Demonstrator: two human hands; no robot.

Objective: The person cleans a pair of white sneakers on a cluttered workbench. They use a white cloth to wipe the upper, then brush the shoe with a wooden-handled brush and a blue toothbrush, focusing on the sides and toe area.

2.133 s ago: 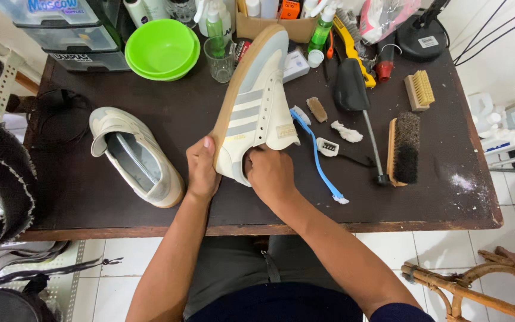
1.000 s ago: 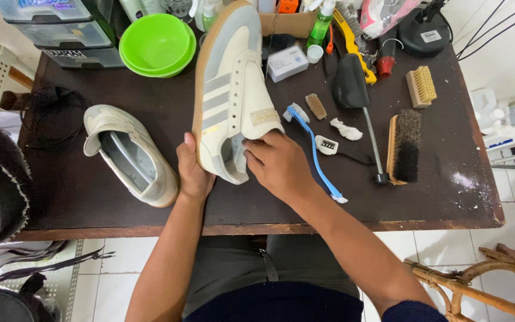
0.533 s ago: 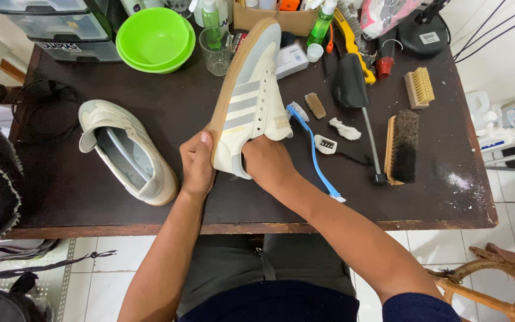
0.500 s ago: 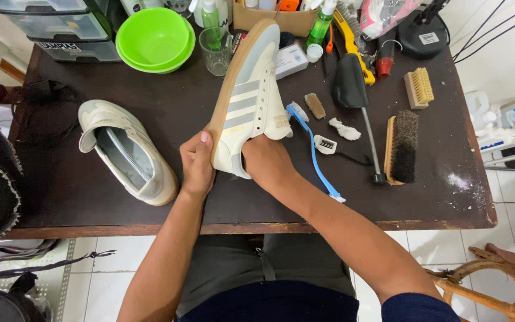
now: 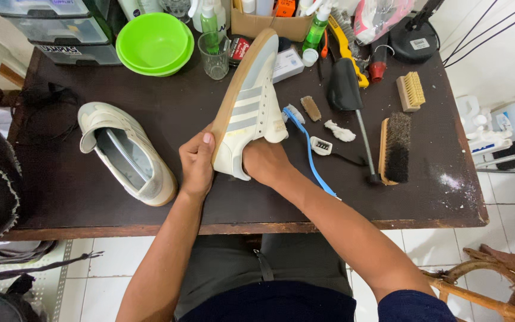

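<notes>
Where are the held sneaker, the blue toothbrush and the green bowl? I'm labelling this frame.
held sneaker [image 5: 250,113], head view, striped side panel.
blue toothbrush [image 5: 311,156], head view, mid handle.
green bowl [image 5: 150,42], head view, inside of the bowl.

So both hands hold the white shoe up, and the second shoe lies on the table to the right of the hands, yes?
Not quite. In the head view both hands, left hand and right hand, hold the white shoe, but the second shoe lies on the table to their left.
</notes>
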